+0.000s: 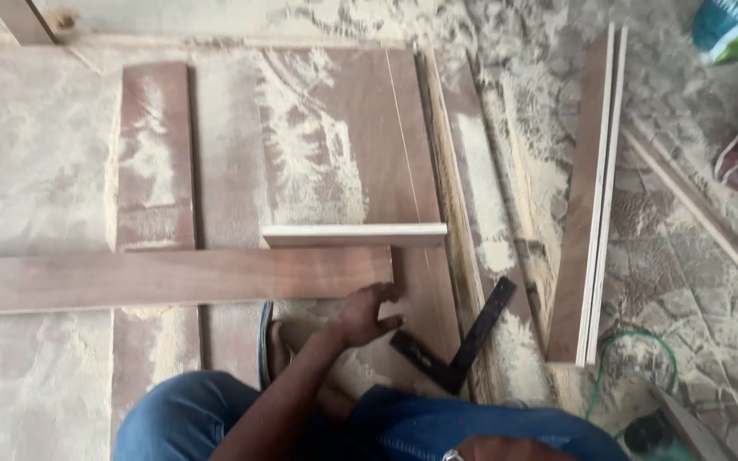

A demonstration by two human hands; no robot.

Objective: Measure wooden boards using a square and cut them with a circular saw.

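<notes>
Person's left hand [367,312], fingers curled w/ nothing gripped, presses the right end of a long plank [164,279] lying across a dusty board [343,137]. Metal square [463,341] just beside. Right hand barely visible; can't tell.

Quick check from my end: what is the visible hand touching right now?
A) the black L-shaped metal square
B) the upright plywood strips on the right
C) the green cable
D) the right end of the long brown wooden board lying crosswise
D: the left hand rests its fingers against the right end of the long brown wooden board, while the black L-shaped metal square lies apart to its right.
</notes>
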